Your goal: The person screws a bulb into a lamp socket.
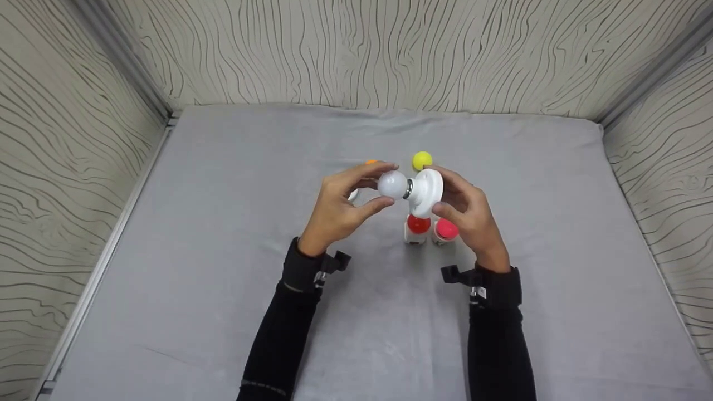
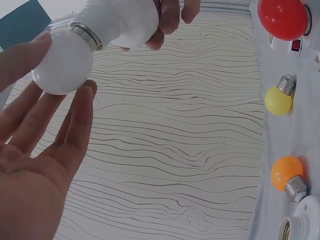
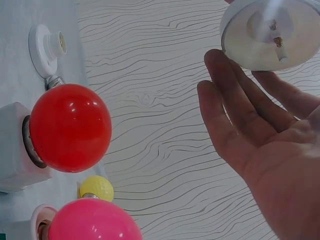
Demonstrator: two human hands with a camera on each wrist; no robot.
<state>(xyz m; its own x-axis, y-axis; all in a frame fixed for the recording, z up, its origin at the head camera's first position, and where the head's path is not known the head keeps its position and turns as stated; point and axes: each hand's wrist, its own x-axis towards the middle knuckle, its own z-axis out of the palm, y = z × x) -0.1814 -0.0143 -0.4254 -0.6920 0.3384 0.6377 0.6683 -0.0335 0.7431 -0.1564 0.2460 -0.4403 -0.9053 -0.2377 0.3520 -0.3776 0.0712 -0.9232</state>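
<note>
Above the table, my left hand (image 1: 337, 209) pinches a white light bulb (image 1: 392, 185) between thumb and fingers. The bulb's metal collar sits at the mouth of a white round lamp holder (image 1: 428, 195); how far it is screwed in cannot be seen. My right hand (image 1: 472, 217) grips the lamp holder by the rim of its disc base. In the right wrist view the hollow underside of the lamp holder (image 3: 270, 37) shows, with small brass-coloured parts inside. The left wrist view shows fingertips around the white bulb (image 2: 62, 62).
Below my hands stand a red bulb (image 1: 418, 224) and a pink bulb (image 1: 447, 229), each in a white socket base. A yellow bulb (image 1: 422, 160) and an orange bulb (image 2: 287, 173) lie farther back, near a second white lamp holder (image 3: 41, 50). Patterned walls surround the grey cloth (image 1: 223, 223).
</note>
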